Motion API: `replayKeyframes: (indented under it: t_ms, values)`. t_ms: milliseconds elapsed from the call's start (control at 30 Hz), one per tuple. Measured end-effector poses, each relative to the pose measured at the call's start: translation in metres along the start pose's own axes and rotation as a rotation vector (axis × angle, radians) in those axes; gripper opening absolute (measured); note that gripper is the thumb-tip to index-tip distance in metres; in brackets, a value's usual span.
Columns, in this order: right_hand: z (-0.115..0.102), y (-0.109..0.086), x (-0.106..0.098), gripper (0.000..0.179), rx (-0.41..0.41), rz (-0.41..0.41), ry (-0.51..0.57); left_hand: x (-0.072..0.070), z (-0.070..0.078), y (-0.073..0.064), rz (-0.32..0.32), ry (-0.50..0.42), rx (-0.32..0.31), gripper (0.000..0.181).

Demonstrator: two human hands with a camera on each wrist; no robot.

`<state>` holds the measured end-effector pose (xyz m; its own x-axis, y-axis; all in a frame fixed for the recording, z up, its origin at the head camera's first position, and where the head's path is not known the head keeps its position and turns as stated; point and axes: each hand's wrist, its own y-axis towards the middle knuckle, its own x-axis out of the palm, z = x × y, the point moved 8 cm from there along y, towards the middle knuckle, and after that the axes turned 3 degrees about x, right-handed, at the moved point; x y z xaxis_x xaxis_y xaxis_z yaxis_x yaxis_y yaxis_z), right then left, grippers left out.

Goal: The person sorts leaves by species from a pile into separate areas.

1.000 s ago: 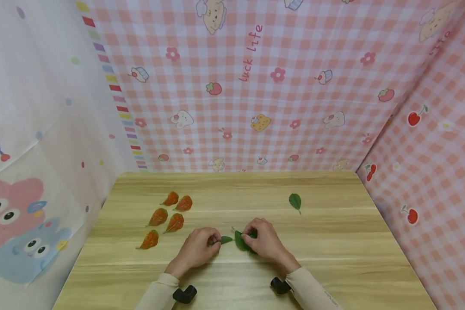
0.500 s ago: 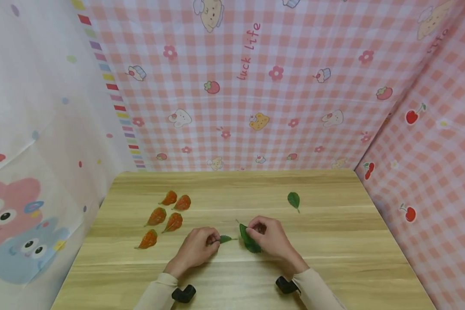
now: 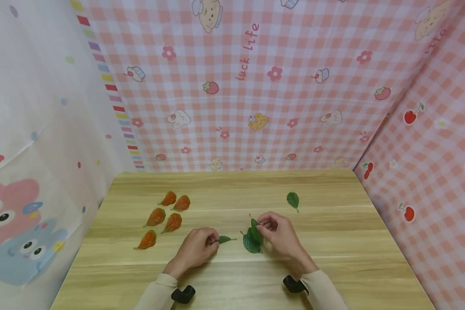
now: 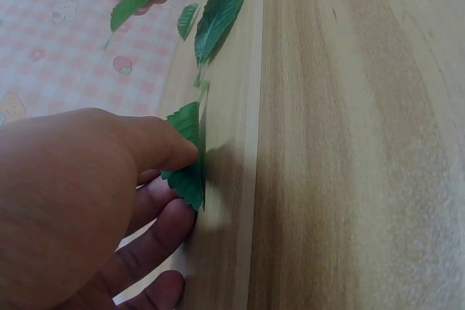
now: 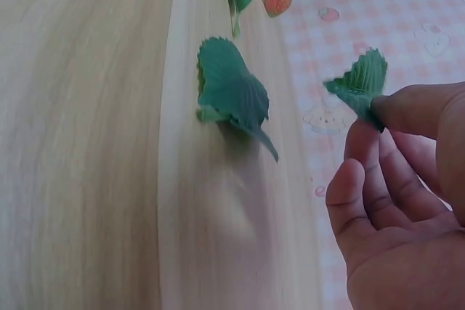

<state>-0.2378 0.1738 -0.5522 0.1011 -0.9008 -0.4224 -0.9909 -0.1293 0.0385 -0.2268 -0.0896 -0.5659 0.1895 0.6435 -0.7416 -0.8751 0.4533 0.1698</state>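
My left hand (image 3: 196,249) rests low over the table and pinches a green leaf (image 4: 184,120) between thumb and fingers. The stem of that leaf points right. To the right, my right hand (image 3: 283,236) holds another green leaf (image 5: 365,83) by its edge, lifted off the table with thumb and fingertips. Just beneath and left of this leaf lies a broad, toothed green leaf (image 3: 250,244) on the wood, and its shadow shows in the right wrist view. Whether a second leaf is tucked under it, I cannot tell.
Several orange-red leaves (image 3: 156,217) lie in a loose group at the left of the wooden table (image 3: 232,284). A single green leaf (image 3: 292,199) lies at the back right. A checked pink cloth (image 3: 224,103) hangs behind the table.
My right hand has moved right with its leaf and raised it. The broad leaf now shows separately below it, and more of it is visible. My left hand has stayed nearly still.
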Motion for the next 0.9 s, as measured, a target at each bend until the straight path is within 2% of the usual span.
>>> replayKeyframes:
  t_ms: [133,300,400,567,733,900]
  values:
    - [0.004,0.001,-0.008,0.033,-0.011,0.037,0.048,0.000,0.000,0.000,-0.001,0.000,-0.005,0.011]
    - [0.009,0.002,-0.014,0.062,-0.022,0.037,0.117,0.000,0.000,-0.001,0.003,0.003,-0.004,0.010]
    - [0.009,0.003,-0.016,0.070,-0.022,0.032,0.129,0.000,0.000,-0.001,0.005,0.003,-0.001,0.010]
    - [0.011,0.003,-0.019,0.069,-0.034,0.018,0.144,0.000,0.000,-0.001,0.007,0.004,-0.002,0.011]
    - [0.016,0.003,-0.020,0.069,0.000,0.008,0.197,0.000,0.000,-0.001,0.007,0.001,-0.005,0.010]
    - [0.019,0.002,-0.023,0.056,0.036,0.020,0.237,0.000,-0.002,0.000,0.003,-0.003,-0.011,0.010]
